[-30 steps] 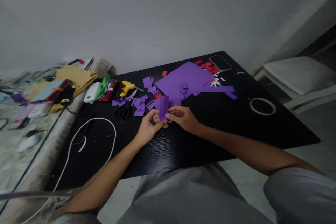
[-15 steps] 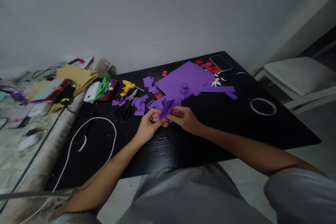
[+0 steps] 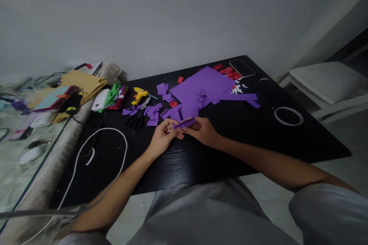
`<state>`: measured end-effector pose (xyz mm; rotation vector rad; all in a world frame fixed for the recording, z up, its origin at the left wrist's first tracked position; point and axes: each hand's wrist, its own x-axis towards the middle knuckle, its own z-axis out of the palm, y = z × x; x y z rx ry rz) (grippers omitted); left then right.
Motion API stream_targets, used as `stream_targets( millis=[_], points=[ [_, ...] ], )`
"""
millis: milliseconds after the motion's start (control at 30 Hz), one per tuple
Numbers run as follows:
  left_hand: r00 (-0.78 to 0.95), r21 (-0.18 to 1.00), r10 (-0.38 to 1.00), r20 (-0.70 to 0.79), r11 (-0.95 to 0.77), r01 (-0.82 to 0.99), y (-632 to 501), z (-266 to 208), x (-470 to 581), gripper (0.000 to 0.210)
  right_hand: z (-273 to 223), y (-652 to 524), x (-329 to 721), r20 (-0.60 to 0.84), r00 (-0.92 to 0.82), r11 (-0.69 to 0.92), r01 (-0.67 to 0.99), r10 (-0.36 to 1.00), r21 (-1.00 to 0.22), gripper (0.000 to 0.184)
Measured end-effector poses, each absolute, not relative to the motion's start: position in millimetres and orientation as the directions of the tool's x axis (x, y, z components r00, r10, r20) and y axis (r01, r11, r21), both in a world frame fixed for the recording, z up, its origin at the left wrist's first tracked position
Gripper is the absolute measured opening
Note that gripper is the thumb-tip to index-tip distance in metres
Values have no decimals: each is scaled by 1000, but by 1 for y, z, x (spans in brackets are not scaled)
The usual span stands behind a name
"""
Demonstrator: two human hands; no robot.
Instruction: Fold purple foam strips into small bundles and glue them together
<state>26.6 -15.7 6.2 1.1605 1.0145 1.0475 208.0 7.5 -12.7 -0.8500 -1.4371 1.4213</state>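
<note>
Between my hands, above the black table [image 3: 184,164], is a small folded strip of purple paper [image 3: 184,123]. My left hand [image 3: 163,134] pinches its left end, thumb on the near side. At the other end my right hand [image 3: 203,132] grips it between thumb and fingers. Just beyond lie a large purple paper sheet [image 3: 201,84] and several small purple paper pieces [image 3: 153,115]. Black-handled scissors [image 3: 138,116] rest left of the pieces, close to a yellow glue gun [image 3: 140,95].
A looped white cable [image 3: 126,143] crosses the table's left side. Red scraps [image 3: 230,72], white scraps [image 3: 237,88] and a phone [image 3: 242,68] sit at the back right. A white ring [image 3: 288,116] lies on the right. Bundled green strips [image 3: 114,93] stand at the back left.
The purple strip between my fingers has folded down from standing upright to a low, nearly level shape. My hands have stayed in almost the same place.
</note>
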Motion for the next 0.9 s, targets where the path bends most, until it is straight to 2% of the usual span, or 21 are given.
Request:
stream_targets(
  millis=[533,900],
  points=[
    [206,989,974,-97,117,-89,-15,9,27,35,-9,5,210,170,-378,160,-59,910,-985,24],
    [201,989,975,-92,113,-95,-14,7,26,31,-12,6,210,181,-401,165,-74,898,-984,22]
  ],
)
